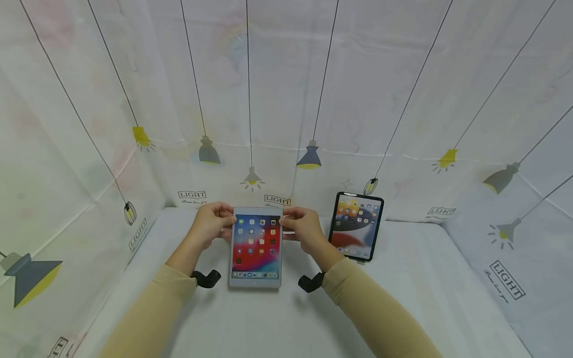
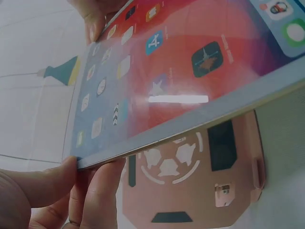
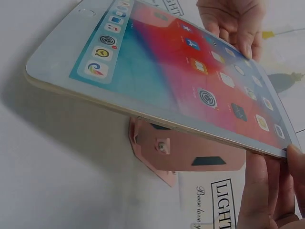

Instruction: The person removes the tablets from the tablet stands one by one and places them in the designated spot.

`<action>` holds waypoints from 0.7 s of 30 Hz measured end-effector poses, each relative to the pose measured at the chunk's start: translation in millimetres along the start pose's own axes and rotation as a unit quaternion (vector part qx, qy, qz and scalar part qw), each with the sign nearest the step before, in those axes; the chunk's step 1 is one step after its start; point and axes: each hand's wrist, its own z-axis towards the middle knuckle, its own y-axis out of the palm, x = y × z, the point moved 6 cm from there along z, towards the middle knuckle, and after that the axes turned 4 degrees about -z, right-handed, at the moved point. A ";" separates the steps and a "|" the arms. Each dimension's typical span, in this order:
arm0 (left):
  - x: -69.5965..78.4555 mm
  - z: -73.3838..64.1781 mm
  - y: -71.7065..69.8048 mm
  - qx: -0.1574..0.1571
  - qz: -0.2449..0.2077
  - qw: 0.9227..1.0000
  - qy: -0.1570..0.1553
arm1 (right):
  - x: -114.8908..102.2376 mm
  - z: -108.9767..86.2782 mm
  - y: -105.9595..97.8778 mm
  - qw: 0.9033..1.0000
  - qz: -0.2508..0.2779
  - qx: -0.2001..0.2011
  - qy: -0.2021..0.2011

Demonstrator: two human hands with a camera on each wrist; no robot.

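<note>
Your sleeves (image 1: 152, 313) cross the lower frame; left hand (image 1: 209, 226) and right hand (image 1: 306, 229) pinch the tablet (image 1: 256, 251) by its upper side edges, just below centre. Likely light, stiff, slick, fragile: grip its rim.

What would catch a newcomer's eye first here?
Probably the white tablet, glowing red and blue, held between the left hand and right hand. Behind it, the wrist views show a pink panel. A black-framed tablet sits to the right in the head view.
</note>
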 end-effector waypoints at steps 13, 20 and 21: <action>-22.7 -4.1 11.8 -0.020 -0.007 1.000 -0.017 | 25.7 -4.4 -8.6 0.999 -0.007 0.011 0.037; -33.2 -8.9 15.0 -0.021 0.010 0.999 -0.024 | 37.7 -8.6 -10.4 0.999 -0.004 0.002 0.050; -34.6 -9.5 15.4 -0.021 0.011 0.999 -0.026 | 39.3 -9.1 -10.5 0.999 -0.005 0.001 0.050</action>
